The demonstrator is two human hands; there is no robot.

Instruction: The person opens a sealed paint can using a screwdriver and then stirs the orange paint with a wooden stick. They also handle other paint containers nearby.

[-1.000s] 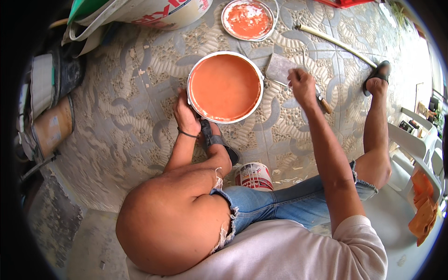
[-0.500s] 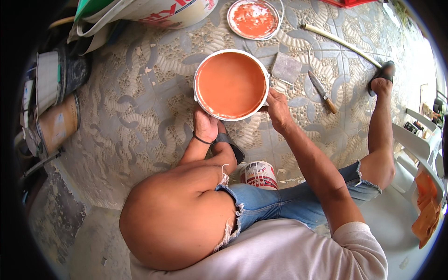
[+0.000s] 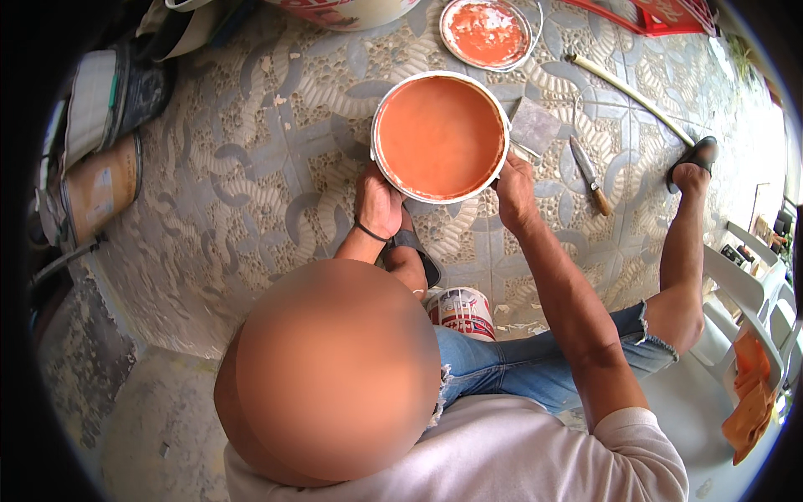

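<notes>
Left hand (image 3: 379, 203) and right hand (image 3: 515, 197) at a white-rimmed bucket (image 3: 375, 142) full of orange liquid (image 3: 441, 136).

Taking bucket as clock centre, twelve toward top of view: left hand touching bucket's side at half past seven, right hand at four. Fingers of both hands tucked against the wall below the rim; tips hidden, so cannot tell how far closed, though seemingly curled. Bucket at upper middle of view, over patterned floor (image 3: 276, 167). On floor: round orange-smeared lid (image 3: 489, 33) at one; square grey plate (image 3: 536, 125) just beside bucket at three; wooden-handled knife (image 3: 593, 181) farther out, near half past three; long pale pole (image 3: 629, 94) between two and three. Red-and-white pail (image 3: 460, 314) at six, partly hidden by denim-clad leg (image 3: 535, 364).
</notes>
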